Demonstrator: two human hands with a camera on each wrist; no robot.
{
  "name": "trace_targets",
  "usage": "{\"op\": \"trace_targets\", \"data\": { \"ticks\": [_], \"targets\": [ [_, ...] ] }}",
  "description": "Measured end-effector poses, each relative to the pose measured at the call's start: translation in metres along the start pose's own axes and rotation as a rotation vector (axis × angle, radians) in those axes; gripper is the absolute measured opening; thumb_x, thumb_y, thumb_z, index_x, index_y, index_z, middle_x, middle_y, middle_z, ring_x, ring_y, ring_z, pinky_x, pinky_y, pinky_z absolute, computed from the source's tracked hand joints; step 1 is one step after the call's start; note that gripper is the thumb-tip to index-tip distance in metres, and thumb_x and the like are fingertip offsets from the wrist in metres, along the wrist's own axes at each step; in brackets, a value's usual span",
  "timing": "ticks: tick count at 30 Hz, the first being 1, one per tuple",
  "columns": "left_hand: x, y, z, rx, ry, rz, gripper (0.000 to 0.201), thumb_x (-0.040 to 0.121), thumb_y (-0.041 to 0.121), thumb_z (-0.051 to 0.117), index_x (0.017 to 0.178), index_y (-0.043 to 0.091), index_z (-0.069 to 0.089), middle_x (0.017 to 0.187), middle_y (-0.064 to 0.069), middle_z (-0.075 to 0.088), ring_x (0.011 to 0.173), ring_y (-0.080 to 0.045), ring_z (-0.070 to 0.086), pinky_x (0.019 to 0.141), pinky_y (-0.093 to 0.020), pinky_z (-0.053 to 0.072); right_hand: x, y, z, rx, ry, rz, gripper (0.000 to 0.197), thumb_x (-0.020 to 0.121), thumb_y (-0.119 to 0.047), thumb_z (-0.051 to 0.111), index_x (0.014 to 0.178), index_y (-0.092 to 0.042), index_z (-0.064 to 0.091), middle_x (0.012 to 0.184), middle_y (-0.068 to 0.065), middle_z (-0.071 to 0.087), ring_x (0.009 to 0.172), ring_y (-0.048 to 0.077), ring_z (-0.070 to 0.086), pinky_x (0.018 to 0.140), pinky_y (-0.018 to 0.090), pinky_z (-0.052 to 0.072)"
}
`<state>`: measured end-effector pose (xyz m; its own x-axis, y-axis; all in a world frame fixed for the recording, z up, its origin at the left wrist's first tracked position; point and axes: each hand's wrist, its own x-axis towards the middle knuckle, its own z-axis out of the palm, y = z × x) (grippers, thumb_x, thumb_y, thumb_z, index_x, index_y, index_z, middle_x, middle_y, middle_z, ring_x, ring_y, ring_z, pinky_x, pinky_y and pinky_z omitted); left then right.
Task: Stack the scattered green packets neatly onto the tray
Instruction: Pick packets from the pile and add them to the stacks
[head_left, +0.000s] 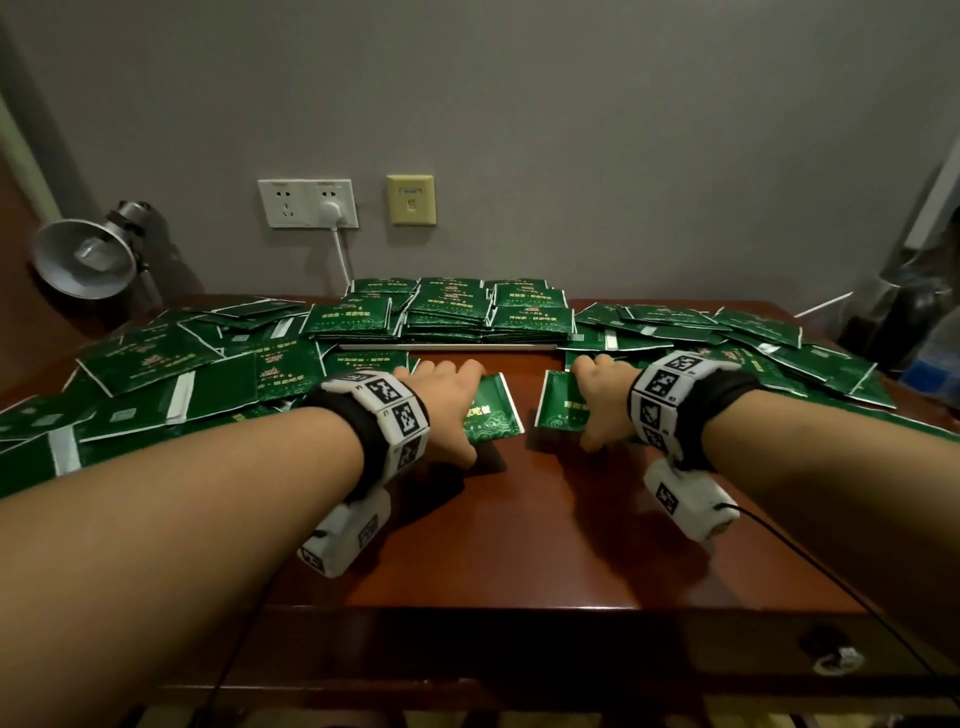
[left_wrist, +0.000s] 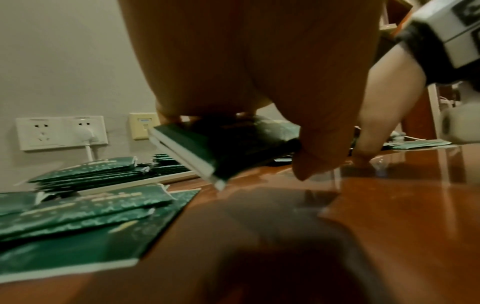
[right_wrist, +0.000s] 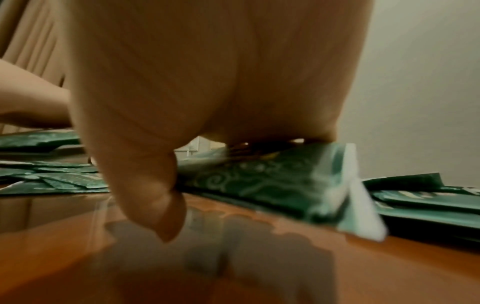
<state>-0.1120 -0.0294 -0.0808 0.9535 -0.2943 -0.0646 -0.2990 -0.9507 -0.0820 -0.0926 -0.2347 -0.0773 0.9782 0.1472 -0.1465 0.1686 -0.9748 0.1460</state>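
both forearms are reaching in over the near edge of the tabletop (head_left: 519, 545). left hand (head_left: 441, 410) is lifting a thin bundle of green packets (head_left: 493, 410), fingers (head_left: 457, 370) clamped over the top and thumb beneath, seemingly to keep them squared. right hand (head_left: 605, 400) is gripping another packet (head_left: 558, 402) the same way, one edge tilting off the wood. behind them, toward the far edge, the tray (head_left: 447, 345) is carrying neat stacks (head_left: 452, 312), while loose packets are crowding both side edges.

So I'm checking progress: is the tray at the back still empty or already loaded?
Loaded. The flat pale tray already carries several neat piles of green foil packets; many more lie scattered either side.
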Motion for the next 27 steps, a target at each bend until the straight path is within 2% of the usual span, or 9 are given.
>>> {"op": "trace_targets", "data": {
  "ticks": [4, 7, 9, 11, 13, 15, 19, 23, 27],
  "targets": [
    [0.006, -0.022, -0.013, 0.003, 0.008, -0.025, 0.086, 0.067, 0.041, 0.078, 0.136, 0.025, 0.029, 0.122, 0.000, 0.051, 0.116, -0.025, 0.046, 0.100, -0.050, 0.032, 0.013, -0.008, -0.010, 0.042, 0.103, -0.071, 0.080, 0.066, -0.040, 0.079, 0.130, -0.011, 0.040, 0.119, 0.011, 0.048, 0.109, 0.028, 0.051, 0.084, 0.035, 0.047],
    [0.013, -0.044, -0.021, 0.011, 0.018, -0.066, 0.082, 0.070, 0.033, 0.080, 0.135, 0.023, 0.032, 0.118, 0.002, 0.055, 0.115, -0.025, 0.049, 0.103, -0.050, 0.032, 0.030, -0.016, -0.025, 0.062, 0.120, -0.106, 0.088, 0.069, -0.038, 0.080, 0.140, -0.011, 0.035, 0.130, 0.011, 0.048, 0.119, 0.029, 0.047, 0.094, 0.036, 0.046],
    [0.020, -0.062, -0.028, 0.017, 0.029, -0.089, 0.077, 0.069, 0.033, 0.081, 0.129, 0.023, 0.036, 0.113, 0.003, 0.057, 0.113, -0.024, 0.051, 0.103, -0.050, 0.033, 0.041, -0.020, -0.036, 0.107, 0.123, -0.111, 0.091, 0.070, -0.033, 0.081, 0.142, -0.012, 0.030, 0.131, 0.010, 0.050, 0.118, 0.029, 0.050, 0.091, 0.036, 0.047],
    [0.030, -0.081, -0.036, 0.025, 0.036, -0.110, 0.076, 0.068, 0.033, 0.083, 0.127, 0.022, 0.036, 0.113, 0.002, 0.058, 0.113, -0.025, 0.052, 0.101, -0.049, 0.034, 0.054, -0.023, -0.046, 0.153, 0.111, -0.106, 0.089, 0.070, -0.029, 0.083, 0.139, -0.012, 0.029, 0.124, 0.011, 0.054, 0.108, 0.030, 0.056, 0.085, 0.037, 0.050],
    [0.042, -0.099, -0.047, 0.042, 0.049, -0.133, 0.077, 0.068, 0.033, 0.083, 0.128, 0.022, 0.037, 0.118, 0.000, 0.058, 0.115, -0.027, 0.052, 0.100, -0.049, 0.036, 0.070, -0.025, -0.057, 0.163, 0.111, -0.105, 0.085, 0.068, -0.027, 0.084, 0.132, -0.011, 0.032, 0.119, 0.012, 0.058, 0.103, 0.031, 0.058, 0.084, 0.040, 0.052],
    [0.055, -0.118, -0.060, 0.064, 0.064, -0.151, 0.077, 0.068, 0.034, 0.083, 0.129, 0.021, 0.038, 0.122, -0.002, 0.056, 0.117, -0.028, 0.051, 0.098, -0.048, 0.038, 0.088, -0.027, -0.067, 0.158, 0.127, -0.112, 0.082, 0.068, -0.030, 0.084, 0.130, -0.009, 0.034, 0.120, 0.012, 0.058, 0.105, 0.031, 0.058, 0.084, 0.039, 0.051],
    [0.079, -0.162, -0.077, 0.075, 0.030, -0.225, 0.078, 0.071, 0.032, 0.082, 0.133, 0.019, 0.037, 0.131, -0.005, 0.054, 0.118, -0.031, 0.047, 0.092, -0.042, 0.038, 0.126, -0.031, -0.080, 0.168, 0.143, -0.149, 0.086, 0.071, -0.034, 0.081, 0.137, -0.010, 0.032, 0.127, 0.012, 0.054, 0.114, 0.031, 0.052, 0.083, 0.033, 0.044],
    [0.103, -0.202, -0.081, 0.083, -0.005, -0.249, 0.075, 0.071, 0.026, 0.084, 0.131, 0.020, 0.039, 0.132, -0.007, 0.054, 0.116, -0.031, 0.048, 0.100, -0.038, 0.037, 0.164, -0.042, -0.094, 0.154, 0.138, -0.188, 0.086, 0.073, -0.037, 0.080, 0.139, -0.014, 0.031, 0.129, 0.010, 0.053, 0.116, 0.031, 0.049, 0.080, 0.034, 0.041],
    [0.136, -0.216, -0.077, 0.061, -0.017, -0.204, 0.067, 0.075, 0.021, 0.080, 0.130, 0.021, 0.043, 0.129, -0.005, 0.053, 0.117, -0.029, 0.047, 0.100, -0.036, 0.034, 0.198, -0.046, -0.110, 0.103, 0.146, -0.185, 0.083, 0.074, -0.043, 0.079, 0.139, -0.018, 0.033, 0.130, 0.008, 0.052, 0.114, 0.032, 0.050, 0.080, 0.036, 0.041]
  ]
}}
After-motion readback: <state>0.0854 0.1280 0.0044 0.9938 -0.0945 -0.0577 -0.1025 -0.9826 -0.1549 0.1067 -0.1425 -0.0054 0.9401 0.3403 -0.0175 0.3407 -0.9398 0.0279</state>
